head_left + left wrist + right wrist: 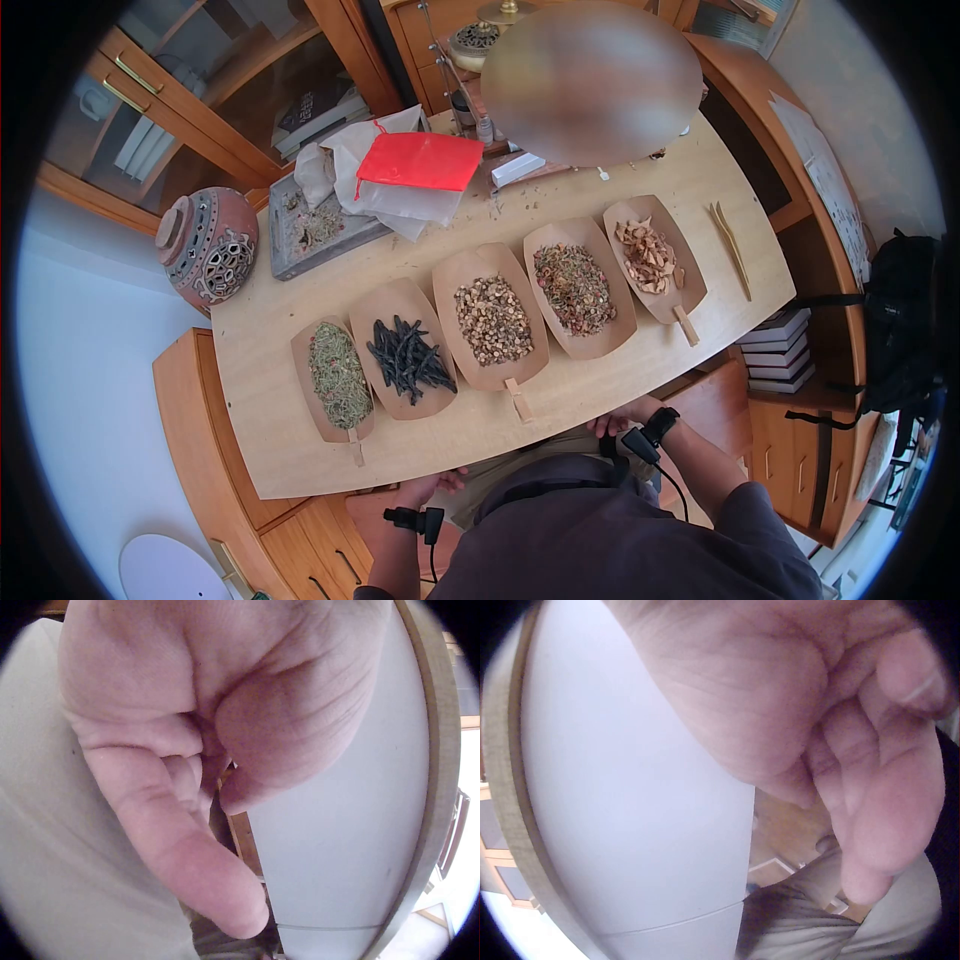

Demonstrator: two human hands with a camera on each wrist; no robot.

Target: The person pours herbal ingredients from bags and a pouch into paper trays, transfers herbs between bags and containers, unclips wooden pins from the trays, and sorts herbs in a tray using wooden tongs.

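The left hand (436,484) hangs loosely curled by the table's front edge, near the lap, with nothing in it; its palm (225,675) fills the top of the left wrist view. The right hand (625,415) lies by the lap at the same edge; in the right wrist view its loosely bent fingers (889,802) hold nothing. Above the hands, paper trays stand in a row on the table (400,455): green dried herb (340,375), black pieces (408,360), round tan pieces (492,320), mixed herb (574,290) and pale brown chips (646,256).
Gold tweezers (731,250) lie at the right. A grey tray (330,250) with a red pouch (420,163) and white bags is at the back left, beside a clay pot (210,247). A blurred round area covers the back. Books (778,350) and a black bag (900,320) are at the right.
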